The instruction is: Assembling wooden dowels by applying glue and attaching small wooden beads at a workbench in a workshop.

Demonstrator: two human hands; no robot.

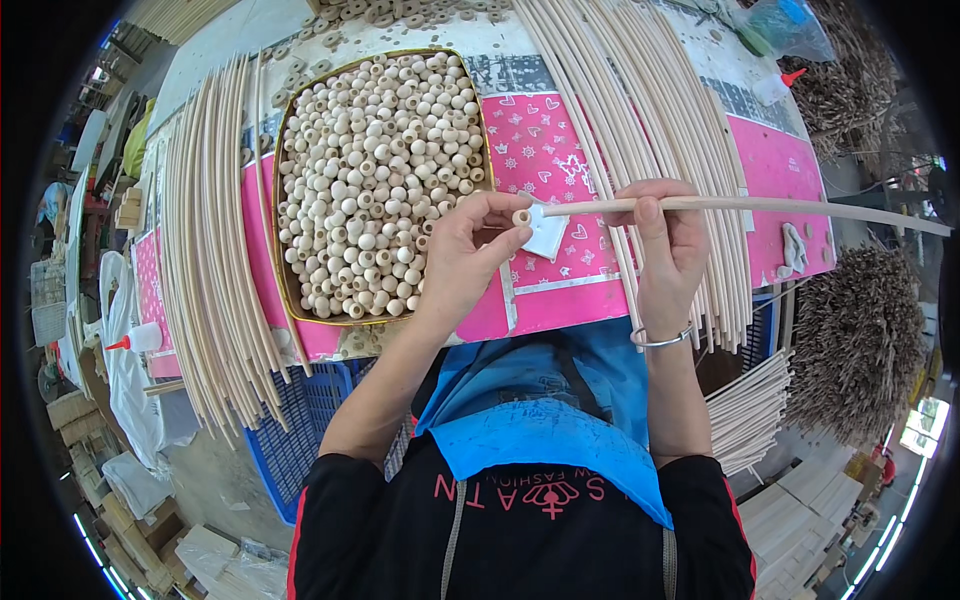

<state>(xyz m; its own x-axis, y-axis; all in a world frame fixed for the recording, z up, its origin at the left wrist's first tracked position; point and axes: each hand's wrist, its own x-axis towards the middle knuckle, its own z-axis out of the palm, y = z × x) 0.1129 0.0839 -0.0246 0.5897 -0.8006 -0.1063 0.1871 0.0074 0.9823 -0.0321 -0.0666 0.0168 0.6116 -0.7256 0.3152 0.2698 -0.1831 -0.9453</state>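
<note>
Between the thumb and fingertips of my left hand [474, 240] is a small round wooden bead [522, 217], its hole showing. My right hand [660, 228] is closed around a long pale wooden rod [780, 204], which reaches out to the right. The rod's left end lies close beside the bead; whether they touch I cannot tell. Under that end, a small white piece [545, 236], perhaps a shallow holder, lies on the pink sheet [600, 300]. Left of my left hand stands a box [282, 250] heaped with similar beads [380, 180].
Bundles of rods lie on the table at left [215, 240] and right [690, 150], overhanging its front edge. White bottles with red tips stand at left [147, 338] and far right [772, 90]. Flat wooden rings [380, 12] lie at the back. A blue crate [300, 430] sits below.
</note>
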